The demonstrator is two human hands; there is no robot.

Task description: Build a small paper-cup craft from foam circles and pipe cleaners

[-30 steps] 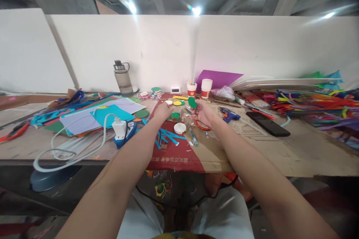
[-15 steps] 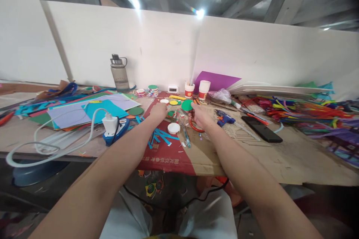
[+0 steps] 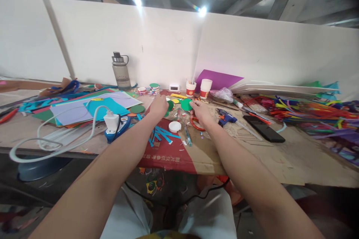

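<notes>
My right hand point(image 3: 201, 113) pinches a bright green paper disc point(image 3: 186, 105) by its right edge. Just left of it, my left hand point(image 3: 158, 106) is closed at the edge of a darker green disc point(image 3: 171, 105), which stands tilted; its fingertips are partly hidden. A yellow disc point(image 3: 175, 101) lies behind, between the two hands. Under my right hand shows an orange loop handle point(image 3: 196, 124). A white round lid point(image 3: 174, 126) and blue paper strips point(image 3: 162, 134) are on the cardboard nearer to me.
A blue glue gun point(image 3: 226, 118) and a black phone point(image 3: 263, 129) lie to the right. On the left are a power adapter point(image 3: 112, 122) with a white cable and stacked coloured sheets point(image 3: 70, 112). Behind stand a water bottle point(image 3: 121, 73) and paper cups point(image 3: 205, 89).
My left hand has lifted slightly, and a dark green disc now shows upright at its fingertips. My right hand still holds the bright green disc. The view has shifted a little.
</notes>
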